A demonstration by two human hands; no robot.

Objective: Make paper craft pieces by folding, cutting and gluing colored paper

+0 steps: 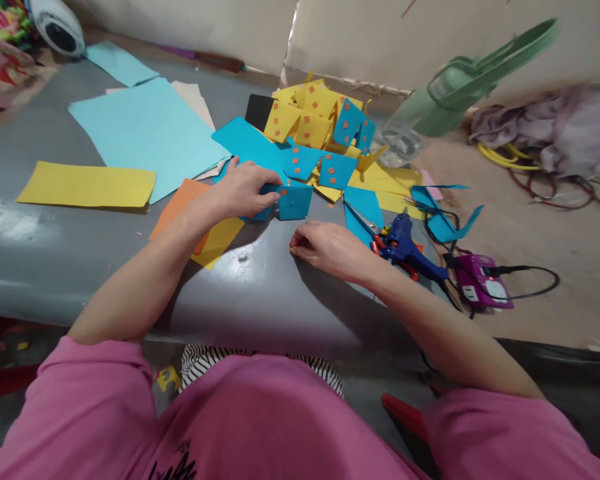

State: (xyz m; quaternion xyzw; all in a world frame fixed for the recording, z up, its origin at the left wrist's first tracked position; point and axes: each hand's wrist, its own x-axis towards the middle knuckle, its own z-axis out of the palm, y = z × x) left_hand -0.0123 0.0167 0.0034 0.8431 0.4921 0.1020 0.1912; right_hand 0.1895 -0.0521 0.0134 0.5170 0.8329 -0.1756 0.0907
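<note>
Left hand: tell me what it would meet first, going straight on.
The left hand would likely meet the small folded blue paper just beyond its fingers; whether they already touch is unclear.

The left hand (pixel 247 188) touches a small folded blue paper piece (pixel 295 203).

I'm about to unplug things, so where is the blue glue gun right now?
In the head view, the glue gun lies right of the right hand, between the scissors and the purple power box.

The left hand (pixel 250 190) hides part of the blue paper (pixel 296 203).
</note>
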